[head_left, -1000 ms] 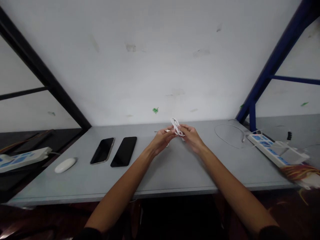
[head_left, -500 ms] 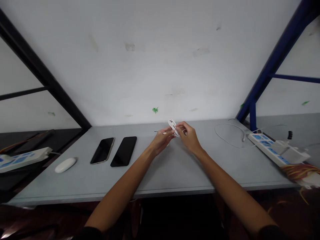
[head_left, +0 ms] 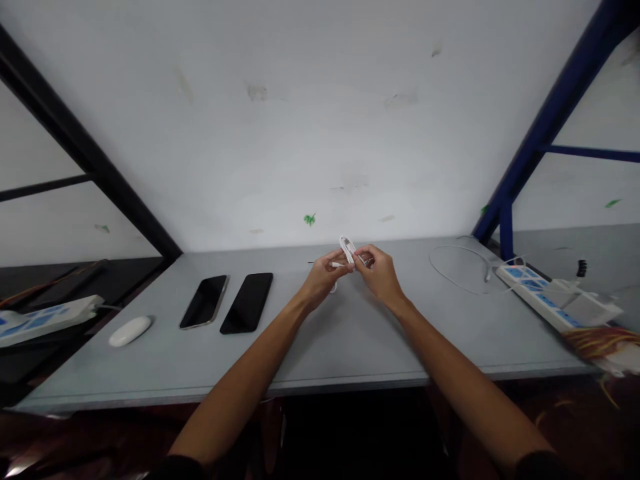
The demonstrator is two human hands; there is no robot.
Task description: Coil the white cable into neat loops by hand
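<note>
A white charging cable (head_left: 347, 247), looped into a small bundle, is held up over the far middle part of the grey table (head_left: 350, 347). My left hand (head_left: 320, 280) pinches a white end of it between thumb and fingers, and a short loop hangs below that hand. On the other side my right hand (head_left: 379, 275) is closed on the bundle, its fingertips partly hiding the coils. Left of my hands lie a black phone (head_left: 247, 303) and a second phone (head_left: 205, 302) with a light metal edge, both flat with dark screens.
A white mouse (head_left: 130, 331) rests at the table's left. To the right, a thin white cable (head_left: 453, 288) curves toward a power strip (head_left: 537, 298) with a white adapter (head_left: 593, 308) on it. Another power strip (head_left: 50, 320) lies far left. Behind the table stands a wall (head_left: 320, 147).
Both hands stay in nearly the same place. The cable's loops have shifted a little between my fingers, and a white end shows more clearly at my left hand.
</note>
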